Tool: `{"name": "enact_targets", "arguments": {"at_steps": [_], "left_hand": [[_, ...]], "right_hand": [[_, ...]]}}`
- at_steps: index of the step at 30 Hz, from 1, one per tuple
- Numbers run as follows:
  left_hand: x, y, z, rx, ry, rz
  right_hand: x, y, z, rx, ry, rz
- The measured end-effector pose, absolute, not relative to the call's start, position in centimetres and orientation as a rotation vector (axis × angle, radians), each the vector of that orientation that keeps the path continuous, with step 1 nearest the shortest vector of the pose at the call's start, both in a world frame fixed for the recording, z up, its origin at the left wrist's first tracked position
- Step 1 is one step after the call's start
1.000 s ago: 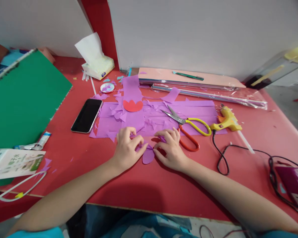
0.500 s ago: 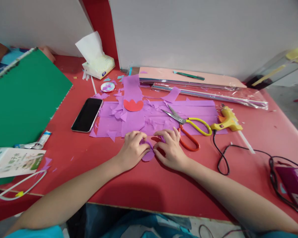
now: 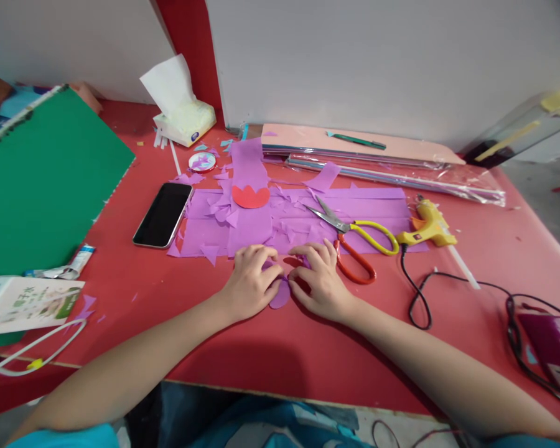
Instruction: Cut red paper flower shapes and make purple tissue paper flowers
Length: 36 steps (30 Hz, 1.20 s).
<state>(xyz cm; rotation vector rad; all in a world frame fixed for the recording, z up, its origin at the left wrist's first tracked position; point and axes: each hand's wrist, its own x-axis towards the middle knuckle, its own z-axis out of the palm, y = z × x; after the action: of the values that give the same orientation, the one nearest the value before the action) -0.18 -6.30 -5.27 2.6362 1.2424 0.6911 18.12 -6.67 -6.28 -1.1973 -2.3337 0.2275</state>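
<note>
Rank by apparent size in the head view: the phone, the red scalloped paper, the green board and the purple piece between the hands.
1. Green board
2. Phone
3. Red scalloped paper
Unranked: purple piece, partly hidden, so its full size is unsure.

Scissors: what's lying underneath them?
The scissors have their blades and yellow handle over purple paper; their red handle lies mostly over red tabletop. Whatever they directly cover cannot be seen.

left hand [image 3: 252,280] — shifted inward, now nearer the right hand [image 3: 323,281]
</note>
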Motion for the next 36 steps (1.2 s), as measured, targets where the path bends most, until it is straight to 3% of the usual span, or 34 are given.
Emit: {"name": "enact_targets", "arguments": {"at_steps": [36], "left_hand": [[-0.49, -5.45, -5.63, 2.452, 1.153, 0.588]], "right_hand": [[17.99, -6.91, -6.32, -1.061, -2.436, 0.121]]}}
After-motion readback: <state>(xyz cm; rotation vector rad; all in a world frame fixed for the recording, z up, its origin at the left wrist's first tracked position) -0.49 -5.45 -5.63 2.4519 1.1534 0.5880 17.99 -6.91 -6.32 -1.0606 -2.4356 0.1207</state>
